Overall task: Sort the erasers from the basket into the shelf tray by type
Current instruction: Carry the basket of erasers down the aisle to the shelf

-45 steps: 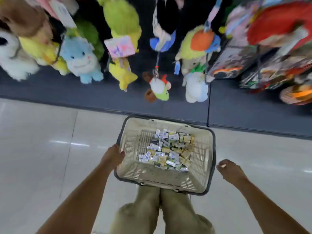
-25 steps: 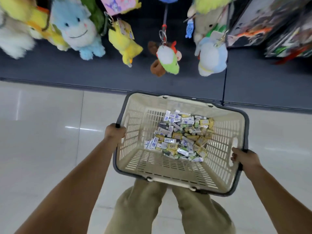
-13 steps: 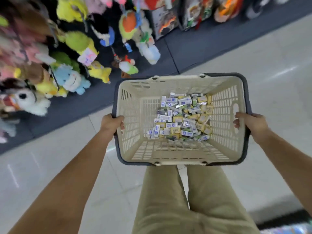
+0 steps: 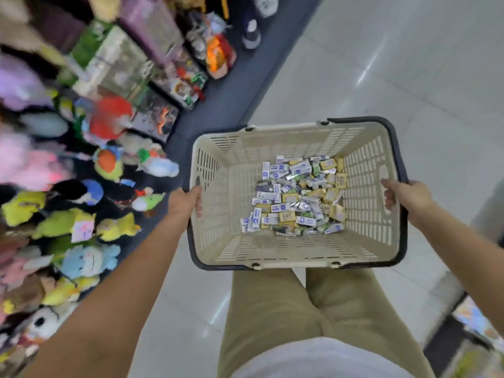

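A cream plastic basket (image 4: 272, 252) with a dark rim hangs in the air in front of my legs. On its bottom lies a heap of several small wrapped erasers (image 4: 297, 195), some white and blue, some yellow, some green. My left hand (image 4: 184, 201) grips the basket's left rim, fingers curled over the edge. My right hand (image 4: 406, 196) grips the right rim by the handle slot. No shelf tray is in view.
A dark shelf unit (image 4: 218, 110) full of plush toys (image 4: 90, 257) and boxed toys (image 4: 120, 66) runs along the left. Glossy white floor tiles (image 4: 395, 77) stretch ahead and to the right. Another display's edge (image 4: 471, 323) shows at the lower right.
Both hands took hold of the basket on the floor and lifted it. The view has turned right, so the plush shelf now lies along my left.
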